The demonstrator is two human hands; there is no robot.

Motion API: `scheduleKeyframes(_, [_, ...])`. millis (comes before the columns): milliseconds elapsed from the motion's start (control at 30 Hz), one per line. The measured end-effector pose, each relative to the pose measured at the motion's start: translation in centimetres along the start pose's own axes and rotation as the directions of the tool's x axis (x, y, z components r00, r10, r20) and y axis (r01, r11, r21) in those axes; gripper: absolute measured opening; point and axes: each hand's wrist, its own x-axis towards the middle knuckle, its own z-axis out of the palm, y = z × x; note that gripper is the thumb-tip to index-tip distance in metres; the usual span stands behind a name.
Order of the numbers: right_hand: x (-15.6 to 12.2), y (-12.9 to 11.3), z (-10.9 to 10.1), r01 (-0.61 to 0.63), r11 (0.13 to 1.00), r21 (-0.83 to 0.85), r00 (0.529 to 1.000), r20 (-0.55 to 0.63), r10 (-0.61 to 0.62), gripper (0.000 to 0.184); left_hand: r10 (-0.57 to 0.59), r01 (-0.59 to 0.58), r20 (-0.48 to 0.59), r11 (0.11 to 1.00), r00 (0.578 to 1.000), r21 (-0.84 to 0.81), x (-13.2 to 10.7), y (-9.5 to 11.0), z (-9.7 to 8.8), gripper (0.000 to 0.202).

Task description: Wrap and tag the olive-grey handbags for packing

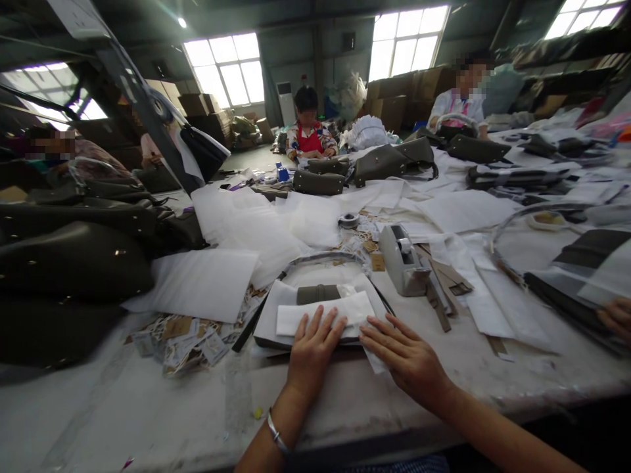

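A dark olive handbag [315, 293] lies flat in front of me, its wrapped handle [320, 258] arching away toward the far side. White foam sheet covers most of the bag, and a folded white foam strip [290, 320] lies across it. My left hand [318, 345] rests on the strip with fingers stretched out. At the strip's right end, my right hand [401, 348] lies flat with its fingers extended. A corner of thin white sheet [375, 361] pokes out below my right fingers. Neither hand grips anything.
A grey tape dispenser [401, 259] stands right of the bag, beside brown card strips [448, 282]. Tags [192, 341] are heaped at left near foam sheets [197, 282]. Olive bags [73, 282] pile up far left. Co-workers sit across the table; another person's hand [616, 318] shows at right.
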Motion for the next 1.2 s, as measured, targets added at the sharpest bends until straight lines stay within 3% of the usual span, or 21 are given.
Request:
scheduleKeyframes(167, [-1.1,-0.1,1.1,0.003,1.000,-0.030,0.999,-0.036,-0.004,0.042,-0.031,0.038,0.097,0.996,0.995,-0.079,0.5,0.2,-0.5,0.058])
scheduleKeyframes(300, [-2.1,-0.2,1.8,-0.007,0.999,-0.034,1.000,-0.012,0.007,0.042,-0.059,0.108,0.240,0.975,0.969,-0.196,1.1,0.9,-2.4,0.080])
scheduleKeyframes(400, [-2.7,-0.5,2.1,-0.026,0.999,-0.036,1.000,0.000,0.026,0.041,-0.102,0.179,0.283,0.948,0.954,-0.262,1.6,2.0,-3.7,0.083])
scheduleKeyframes(567, [-3.1,-1.0,2.4,-0.044,0.999,-0.020,0.999,0.029,0.045,0.037,-0.245,0.288,0.198,0.930,0.949,-0.228,2.2,3.7,-3.0,0.057])
scheduleKeyframes(700, [-3.0,-1.2,1.7,-0.055,0.998,0.023,0.990,0.132,0.051,0.053,-0.252,0.271,0.136,0.951,0.958,-0.146,1.9,4.1,-1.5,0.056])
scheduleKeyframes(833, [-2.1,-1.1,-0.5,-0.113,0.981,0.157,0.962,0.266,0.068,0.068,-0.245,0.252,0.073,0.961,0.967,-0.117,1.6,3.9,-0.6,0.056])
scheduleKeyframes(933, [-0.9,-0.6,-2.5,-0.169,0.945,0.281,0.953,0.292,0.083,0.056,-0.258,0.254,-0.007,0.957,0.966,-0.143,1.5,3.9,-0.1,0.056])
scheduleKeyframes(1033, [1.3,0.6,-3.8,-0.203,0.909,0.365,0.962,0.248,0.116,0.025,-0.276,0.266,-0.055,0.953,0.960,-0.144,1.4,4.0,0.5,0.055])
scheduleKeyframes(1100, [3.4,1.9,-3.6,-0.201,0.911,0.359,0.971,0.196,0.137,0.020,-0.281,0.270,-0.075,0.953,0.957,-0.136,1.4,4.1,0.7,0.054])
scheduleKeyframes(1200, [7.1,4.3,-1.1,-0.189,0.946,0.262,0.972,0.183,0.144,0.022,-0.273,0.261,-0.083,0.956,0.958,-0.133,1.3,4.1,0.8,0.052])
